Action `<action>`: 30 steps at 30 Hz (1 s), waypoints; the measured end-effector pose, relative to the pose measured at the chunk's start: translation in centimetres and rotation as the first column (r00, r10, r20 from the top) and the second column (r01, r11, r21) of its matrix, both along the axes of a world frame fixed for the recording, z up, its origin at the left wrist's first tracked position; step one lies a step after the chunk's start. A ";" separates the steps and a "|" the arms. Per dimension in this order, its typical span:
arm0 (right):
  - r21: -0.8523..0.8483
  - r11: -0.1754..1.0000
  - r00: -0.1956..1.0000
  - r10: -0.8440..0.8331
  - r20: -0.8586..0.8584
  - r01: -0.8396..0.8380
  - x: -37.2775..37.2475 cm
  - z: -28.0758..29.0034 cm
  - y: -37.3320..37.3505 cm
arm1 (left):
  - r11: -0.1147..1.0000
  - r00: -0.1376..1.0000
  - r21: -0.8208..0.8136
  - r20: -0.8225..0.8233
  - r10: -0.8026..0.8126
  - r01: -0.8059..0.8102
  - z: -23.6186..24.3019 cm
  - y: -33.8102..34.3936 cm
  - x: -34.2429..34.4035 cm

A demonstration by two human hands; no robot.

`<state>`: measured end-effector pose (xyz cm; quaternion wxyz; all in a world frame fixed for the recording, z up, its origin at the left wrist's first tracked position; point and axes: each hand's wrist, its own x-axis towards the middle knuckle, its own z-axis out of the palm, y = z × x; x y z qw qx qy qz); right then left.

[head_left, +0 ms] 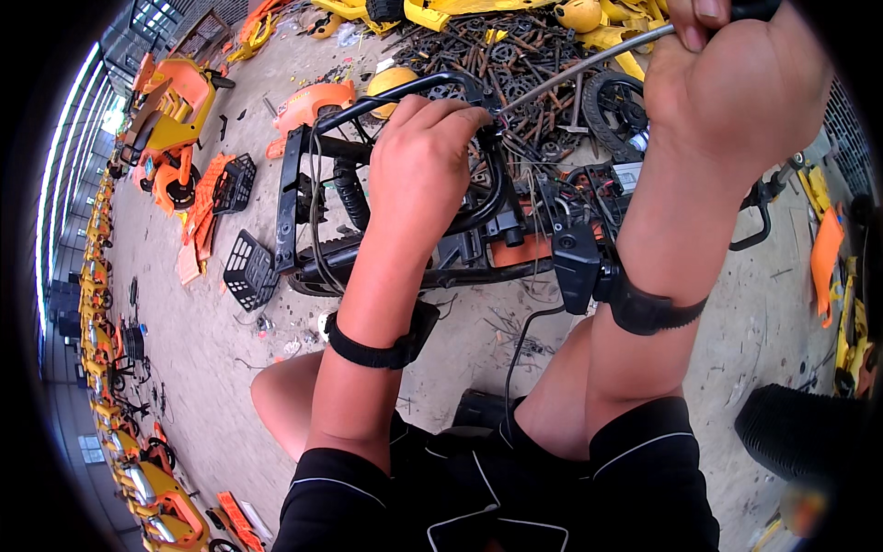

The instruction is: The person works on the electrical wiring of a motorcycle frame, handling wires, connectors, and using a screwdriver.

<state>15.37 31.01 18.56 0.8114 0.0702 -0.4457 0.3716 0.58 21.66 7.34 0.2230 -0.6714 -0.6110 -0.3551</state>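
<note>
A stripped black scooter frame (409,276) lies before me, with tubes, a coil shock absorber (350,191) and loose cables. My left hand (421,161) is closed over the looped rear tube (492,189) near its upper corner, fingertips hidden underneath. High at the right, my right hand (736,83) grips a long steel-shafted tool (589,66) with a black handle. Its shaft slants down to the frame beside my left fingers. The tip's exact contact cannot be made out. Wiring and small electrical parts (589,189) sit exposed right of the loop.
Beyond the frame spreads a heap of rusty metal parts (515,55), with a wheel (614,110) at its right. Black baskets (250,270) and orange panels (207,207) lie left. A yellow-orange scooter (175,106) stands farther off; a ribbed black object (791,432) lies right.
</note>
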 end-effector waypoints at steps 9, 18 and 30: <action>-0.022 0.991 0.991 0.133 -0.031 -0.134 0.1 0.0 0.0 | 1.000 1.000 0.013 -0.012 0.012 -0.012 -0.1 0.1 0.0; 0.104 0.989 0.994 -0.106 -0.008 0.106 -0.5 0.4 -1.2 | 1.000 1.000 0.004 0.006 0.023 -0.023 0.2 0.1 0.3; 0.092 0.980 0.984 0.178 -0.025 -0.175 0.0 -0.8 0.1 | 1.000 0.994 -0.013 -0.109 0.014 -0.015 0.7 0.8 -0.1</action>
